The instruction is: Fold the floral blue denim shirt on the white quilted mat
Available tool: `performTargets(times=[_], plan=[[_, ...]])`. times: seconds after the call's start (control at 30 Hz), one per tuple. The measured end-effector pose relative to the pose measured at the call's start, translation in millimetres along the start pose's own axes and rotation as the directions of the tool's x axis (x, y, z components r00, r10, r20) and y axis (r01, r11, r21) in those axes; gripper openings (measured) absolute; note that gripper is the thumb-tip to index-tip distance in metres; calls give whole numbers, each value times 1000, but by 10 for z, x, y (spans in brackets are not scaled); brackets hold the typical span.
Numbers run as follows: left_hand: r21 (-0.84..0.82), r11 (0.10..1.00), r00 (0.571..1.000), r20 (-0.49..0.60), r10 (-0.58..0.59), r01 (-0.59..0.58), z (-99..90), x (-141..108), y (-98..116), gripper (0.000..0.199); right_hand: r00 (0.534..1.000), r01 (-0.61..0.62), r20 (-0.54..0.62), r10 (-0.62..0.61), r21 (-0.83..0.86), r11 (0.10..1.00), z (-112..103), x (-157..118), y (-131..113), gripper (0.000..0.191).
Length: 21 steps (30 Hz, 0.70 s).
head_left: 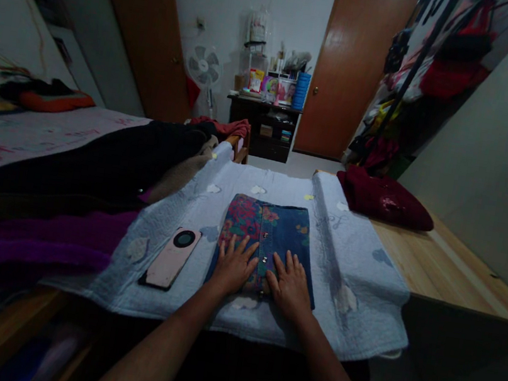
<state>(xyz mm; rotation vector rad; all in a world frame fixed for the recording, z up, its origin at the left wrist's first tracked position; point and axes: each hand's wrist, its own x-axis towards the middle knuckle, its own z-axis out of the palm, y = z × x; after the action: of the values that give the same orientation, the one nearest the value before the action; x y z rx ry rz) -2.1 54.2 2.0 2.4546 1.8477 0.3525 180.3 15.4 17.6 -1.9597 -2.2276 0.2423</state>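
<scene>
A folded blue denim garment (285, 220) with a red floral print and a column of metal buttons lies flat on a light blue cloth (278, 184). My left hand (235, 267) rests palm down on its floral left half, fingers spread. On the plain right half lies my right hand (290, 285), also flat with its fingers apart. The buttons show between the two hands. Left of the garment, a pink phone (173, 260) with a round black camera ring lies on the cloth, touched by neither hand.
Dark clothes (144, 155) and a purple fabric (60, 238) cover the bed side at left. A maroon folded garment (384, 197) sits on the wooden surface (461, 272) at right. Farther back stand a fan (204, 68) and a dark cabinet (267, 132) bearing various items.
</scene>
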Motion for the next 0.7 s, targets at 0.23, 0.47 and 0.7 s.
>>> performTargets(times=[0.23,0.47,0.7], plan=[[-16,996,996,2,-85,86,-32,-94,-95,53,999,-26,22,26,-1,1000,-2,-41,196,60],[-130,986,994,37,-100,104,-128,-136,36,51,996,-77,45,76,28,997,-160,98,187,57],[-180,978,985,113,128,-106,-71,-133,203,49,999,51,2,-52,78,996,-21,407,13,54]])
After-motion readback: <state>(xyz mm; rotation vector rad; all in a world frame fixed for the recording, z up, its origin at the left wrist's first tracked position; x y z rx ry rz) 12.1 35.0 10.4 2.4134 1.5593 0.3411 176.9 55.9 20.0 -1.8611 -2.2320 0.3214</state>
